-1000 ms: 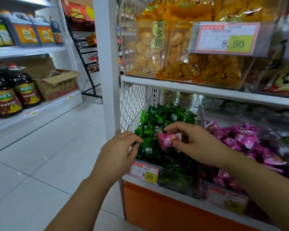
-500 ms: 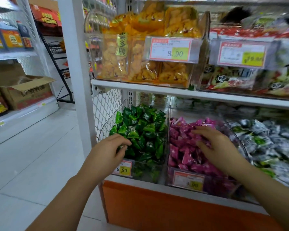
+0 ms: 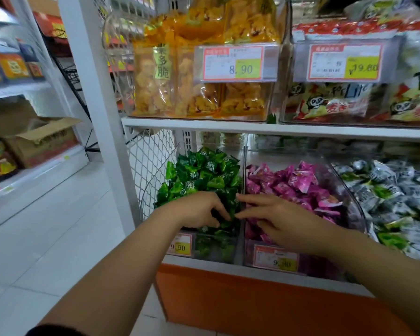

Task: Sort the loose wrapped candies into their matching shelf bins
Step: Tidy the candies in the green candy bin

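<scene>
Your left hand (image 3: 197,209) is curling its fingers down into the green candies (image 3: 204,173) in the left bin (image 3: 214,249); its grip is hidden. Your right hand (image 3: 279,219) is resting with fingers stretched out over the neighbouring pink candies (image 3: 296,183).

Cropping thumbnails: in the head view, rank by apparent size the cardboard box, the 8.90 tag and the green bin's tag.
1. cardboard box
2. 8.90 tag
3. green bin's tag, partly hidden

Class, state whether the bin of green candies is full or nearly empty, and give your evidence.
Full: the green wrapped candies are heaped well above the front wall of the clear bin.
</scene>
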